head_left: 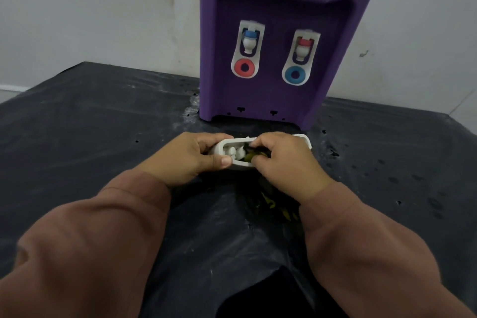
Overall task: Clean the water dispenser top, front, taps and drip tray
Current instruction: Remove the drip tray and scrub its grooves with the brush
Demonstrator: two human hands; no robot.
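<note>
Held the white drip tray [303,140] at six o'clock of the purple water dispenser [278,8], just in front of its base and out of its recess. Could not tell whether it rested on the surface [90,124] or hung just above. Gripped the tray's nine o'clock end with the left hand [191,157], fingers curled over the far rim, thumb [224,161] pressed along the near rim. Reached in from the three o'clock side with the right hand [284,160], fingers [260,141] bunched together and pinching a dark cloth [254,156] with yellow-green markings down into the tray's open hollow. Left white ribs [233,152] showing inside, between the two hands. Let the rest of the cloth trail toward six o'clock, under the right wrist. Wore brown sleeves [90,240] on both arms. Saw two taps on the dispenser front: blue-capped tap [249,41] at eleven o'clock of the tray, red-capped tap [304,48] at one o'clock. Found the surface covered in dark wrinkled sheeting, marked with dark spots toward three o'clock, and a pale wall [90,8] behind.
</note>
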